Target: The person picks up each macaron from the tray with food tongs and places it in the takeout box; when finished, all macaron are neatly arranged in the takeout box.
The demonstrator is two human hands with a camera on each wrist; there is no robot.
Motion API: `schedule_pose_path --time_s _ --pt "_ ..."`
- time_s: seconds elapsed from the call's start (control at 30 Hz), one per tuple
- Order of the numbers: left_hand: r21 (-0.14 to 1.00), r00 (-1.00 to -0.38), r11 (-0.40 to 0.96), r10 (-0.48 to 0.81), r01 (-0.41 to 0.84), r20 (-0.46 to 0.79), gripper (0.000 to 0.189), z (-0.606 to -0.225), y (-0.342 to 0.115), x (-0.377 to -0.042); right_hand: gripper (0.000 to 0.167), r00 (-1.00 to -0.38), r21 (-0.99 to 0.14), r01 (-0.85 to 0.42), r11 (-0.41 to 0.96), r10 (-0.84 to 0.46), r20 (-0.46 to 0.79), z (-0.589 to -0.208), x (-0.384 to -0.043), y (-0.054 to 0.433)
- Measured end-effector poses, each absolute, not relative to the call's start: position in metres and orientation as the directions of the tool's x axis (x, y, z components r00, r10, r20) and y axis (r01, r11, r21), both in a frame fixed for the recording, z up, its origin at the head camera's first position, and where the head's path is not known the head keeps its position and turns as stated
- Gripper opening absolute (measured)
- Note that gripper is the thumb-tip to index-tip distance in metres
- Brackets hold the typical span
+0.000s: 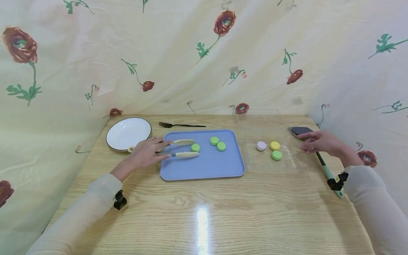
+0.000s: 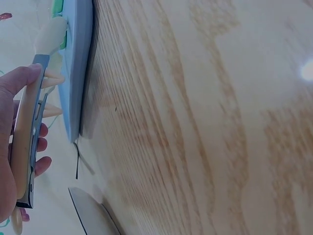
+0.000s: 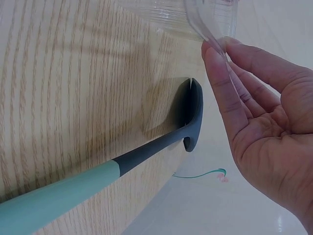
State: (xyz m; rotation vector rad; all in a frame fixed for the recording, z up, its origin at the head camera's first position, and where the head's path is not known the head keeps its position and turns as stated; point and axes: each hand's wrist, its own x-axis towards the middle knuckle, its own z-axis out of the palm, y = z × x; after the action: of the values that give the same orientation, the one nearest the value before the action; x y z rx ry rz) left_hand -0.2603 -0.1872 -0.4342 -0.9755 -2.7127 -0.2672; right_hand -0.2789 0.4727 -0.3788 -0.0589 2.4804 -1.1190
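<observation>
My left hand (image 1: pixel 146 152) grips kitchen tongs (image 1: pixel 187 154) with cream tips, thumb on one arm and fingers on the other. The spread tips lie either side of a green macaron (image 1: pixel 195 148) on the blue tray (image 1: pixel 204 171). Two more green macarons (image 1: pixel 214 141) sit farther right on it. On the right, my right hand (image 1: pixel 325 143) pinches the edge of a clear plastic box (image 3: pixel 203 22) between thumb and fingers. Inside this box are a lilac macaron (image 1: pixel 261 146), a yellow macaron (image 1: pixel 275 145) and another green macaron (image 1: pixel 276 155).
Beneath my right hand lies a dark-headed spatula (image 3: pixel 151 152) with a mint handle, along the table's right side. A white dish (image 1: pixel 129 132) with a dark rim stands back left, and a black fork (image 1: pixel 188 125) lies behind the tray. Flowered cloth (image 1: pixel 178 71) hangs around the table.
</observation>
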Motion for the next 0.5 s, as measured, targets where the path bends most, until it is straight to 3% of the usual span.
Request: schedule_pose_path --time_s 0.5 --pt "0.073 -0.73 0.75 0.609 0.657 0.311 0.056 -0.4345 -0.1867 -0.2632 0.064 -0.904 -0.727 0.14 0.673 -0.213 -0.371 -0.3745 -0.2782 0.4701"
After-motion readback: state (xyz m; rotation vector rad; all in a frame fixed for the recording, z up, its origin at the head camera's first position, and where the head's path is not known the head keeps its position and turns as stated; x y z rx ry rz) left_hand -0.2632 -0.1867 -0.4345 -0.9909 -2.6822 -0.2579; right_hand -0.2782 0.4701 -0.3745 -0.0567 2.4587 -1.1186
